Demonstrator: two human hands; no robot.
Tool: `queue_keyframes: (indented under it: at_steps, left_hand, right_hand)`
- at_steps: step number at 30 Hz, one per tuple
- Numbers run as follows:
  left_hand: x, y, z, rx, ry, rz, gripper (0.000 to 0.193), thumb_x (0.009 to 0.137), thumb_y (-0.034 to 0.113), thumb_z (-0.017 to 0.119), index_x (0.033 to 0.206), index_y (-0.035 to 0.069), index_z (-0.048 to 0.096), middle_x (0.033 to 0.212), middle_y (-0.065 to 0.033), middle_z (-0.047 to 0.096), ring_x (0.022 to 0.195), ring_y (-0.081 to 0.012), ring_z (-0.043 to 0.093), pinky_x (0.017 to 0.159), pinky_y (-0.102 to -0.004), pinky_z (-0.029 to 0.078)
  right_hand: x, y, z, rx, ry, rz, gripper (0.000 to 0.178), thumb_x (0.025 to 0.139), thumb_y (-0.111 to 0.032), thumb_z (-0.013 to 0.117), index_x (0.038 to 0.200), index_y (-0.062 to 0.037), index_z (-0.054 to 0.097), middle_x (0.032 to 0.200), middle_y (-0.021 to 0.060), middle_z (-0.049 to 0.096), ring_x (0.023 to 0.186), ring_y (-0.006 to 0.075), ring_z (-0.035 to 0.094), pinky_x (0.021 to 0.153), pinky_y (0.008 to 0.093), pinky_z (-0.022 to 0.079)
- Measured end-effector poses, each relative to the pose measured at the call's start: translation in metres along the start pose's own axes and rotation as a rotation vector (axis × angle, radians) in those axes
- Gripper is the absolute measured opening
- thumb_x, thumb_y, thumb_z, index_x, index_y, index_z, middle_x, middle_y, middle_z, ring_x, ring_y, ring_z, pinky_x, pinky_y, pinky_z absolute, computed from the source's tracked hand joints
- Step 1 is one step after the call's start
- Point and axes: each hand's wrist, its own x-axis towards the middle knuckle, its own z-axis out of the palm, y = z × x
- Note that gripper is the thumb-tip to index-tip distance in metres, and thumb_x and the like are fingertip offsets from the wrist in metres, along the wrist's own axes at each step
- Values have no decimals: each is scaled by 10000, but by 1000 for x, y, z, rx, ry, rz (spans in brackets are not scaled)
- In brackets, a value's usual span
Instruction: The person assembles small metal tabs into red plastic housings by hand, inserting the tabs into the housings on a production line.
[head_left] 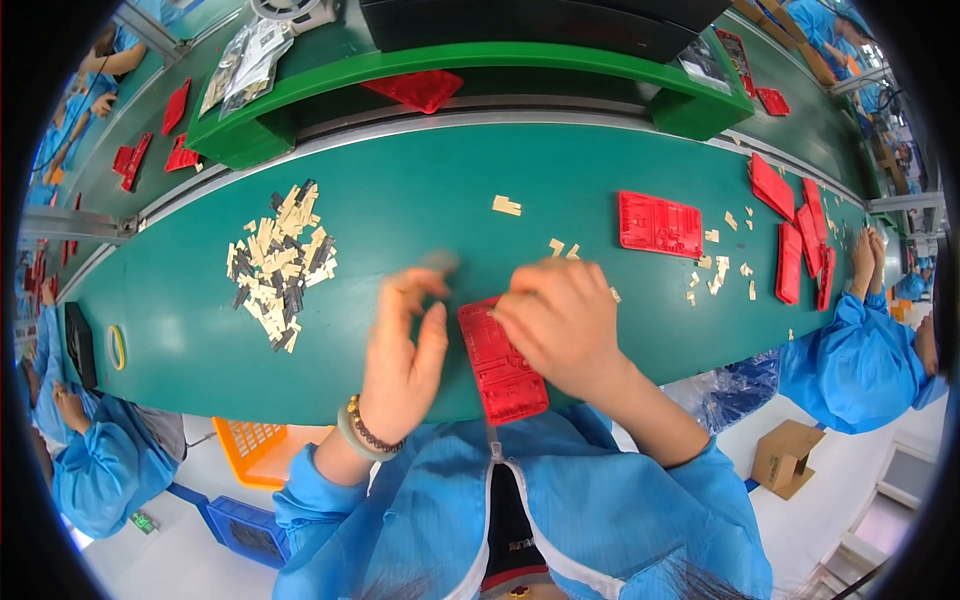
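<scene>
Right hand pressed down over the upper end of a red plastic panel, fingers curled across its top edge — pinning it flat on the green worktop, likely so it cannot slide while being worked on. Left hand just beside the panel's left edge, palm turned inward, fingers loosely spread and raised, blurred; cannot tell whether anything tiny sits pinched at the fingertips. Bead bracelet and pale bangle at that wrist. Panel itself lying between the two hands, tilted, lower end pointing toward the body and free of either hand, close to the near edge of the worktop.

Further out: heap of small beige and dark pieces well to the left, within reach of the left hand — a stock pile, by the look of it. A few stray beige pieces above the hands. Another red panel lying flat to the upper right, apart from the hands, with a scatter of beige bits beside it and a stack of red panels farther right. Green raised shelf across the back. Yellow ring at the far left. Co-workers in blue sleeves on both sides; orange crate under the worktop.
</scene>
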Motion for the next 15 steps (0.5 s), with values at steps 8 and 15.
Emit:
queue_keyframes:
  at_steps: [8,15]
  left_hand:
    - [-44,-9,22,414,-195,331,404,723,149,728,1067,-33,620,1149,-177,579,1115,-336,553,934,-422,474]
    - [-45,-14,26,433,-171,350,395,714,124,735,1057,-34,619,1151,-177,579,1104,-336,554,896,-397,503]
  right_hand:
    - [-20,17,20,801,-360,858,83,870,-42,657,831,13,608,614,-24,567,542,10,485,478,195,386]
    - [-10,8,19,626,-380,788,99,838,-60,690,798,5,627,547,-6,540,489,15,448,430,210,341]
